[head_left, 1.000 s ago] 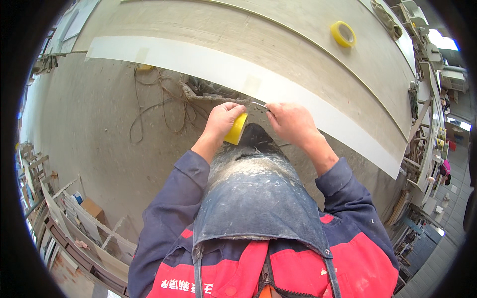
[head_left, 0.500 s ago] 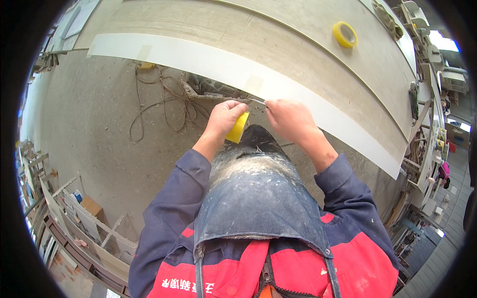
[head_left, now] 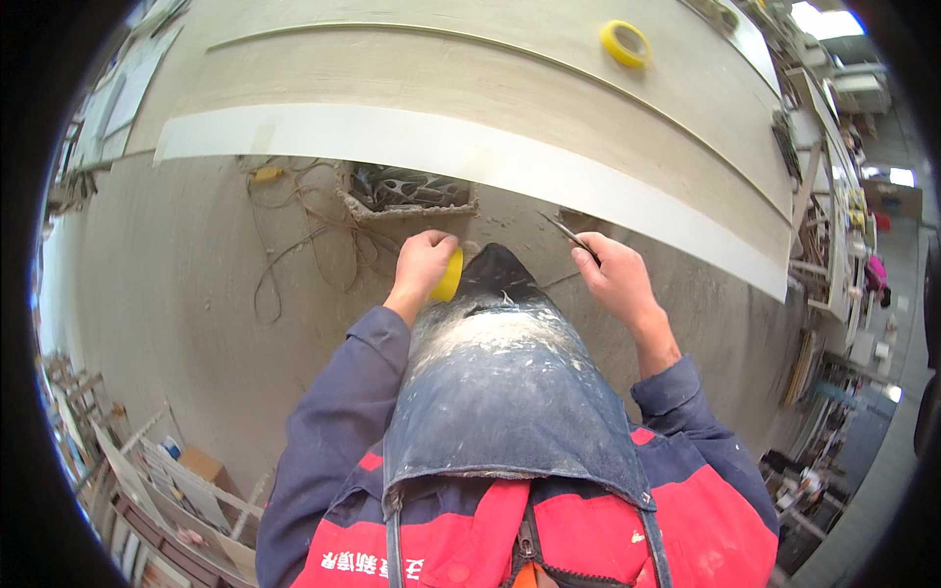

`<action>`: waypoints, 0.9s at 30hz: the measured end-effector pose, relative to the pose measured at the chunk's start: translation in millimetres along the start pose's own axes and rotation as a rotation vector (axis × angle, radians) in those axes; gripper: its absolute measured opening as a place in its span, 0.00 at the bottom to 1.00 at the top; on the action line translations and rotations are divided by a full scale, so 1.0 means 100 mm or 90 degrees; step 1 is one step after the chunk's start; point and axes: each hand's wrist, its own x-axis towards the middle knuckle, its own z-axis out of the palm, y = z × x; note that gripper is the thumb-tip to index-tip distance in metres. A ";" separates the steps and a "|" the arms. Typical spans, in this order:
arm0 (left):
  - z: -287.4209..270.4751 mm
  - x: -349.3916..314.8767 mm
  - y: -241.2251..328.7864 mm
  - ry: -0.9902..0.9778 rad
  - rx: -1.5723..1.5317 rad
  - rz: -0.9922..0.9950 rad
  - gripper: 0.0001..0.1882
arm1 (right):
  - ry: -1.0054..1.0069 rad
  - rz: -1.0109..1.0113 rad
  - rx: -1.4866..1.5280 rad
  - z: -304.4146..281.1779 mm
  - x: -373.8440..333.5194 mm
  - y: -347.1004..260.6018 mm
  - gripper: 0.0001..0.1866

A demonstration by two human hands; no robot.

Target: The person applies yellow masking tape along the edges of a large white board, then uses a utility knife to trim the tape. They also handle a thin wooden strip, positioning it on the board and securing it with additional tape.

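Observation:
A roll of yellow tape [head_left: 448,275] hangs upright in my left hand [head_left: 422,265], whose fingers are closed on its rim. My right hand [head_left: 619,282] grips a slim, pointed tool, seemingly a thin knife [head_left: 566,233], its tip aimed away and to the left. Both hands are in front of my dusty blue apron [head_left: 510,402], below the near edge of a workbench [head_left: 392,78]. A long white strip [head_left: 470,147] lies along that edge, apart from both hands.
Another yellow tape roll [head_left: 612,41] lies on the bench at the far right. Under the bench edge sits a box of scraps [head_left: 412,211], beside tangled cords [head_left: 314,235] on the floor. Racks with boards [head_left: 186,480] stand at lower left, and shelving [head_left: 823,225] is at right.
My hands, close together before, are now apart. The right one has moved right with the tool, which shows more fully. The view has shifted, so the box of scraps shows more.

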 end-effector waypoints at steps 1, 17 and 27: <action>0.03 -0.05 -0.02 -0.016 -0.028 -0.017 0.17 | 0.009 0.080 0.090 0.10 -0.17 0.07 0.16; 1.25 -0.60 1.03 -0.317 0.198 0.361 0.19 | 0.259 0.263 0.627 0.56 -1.37 0.26 0.16; 2.24 -0.33 1.63 -0.338 0.217 0.189 0.13 | 0.237 0.235 0.490 -0.12 -1.37 1.11 0.17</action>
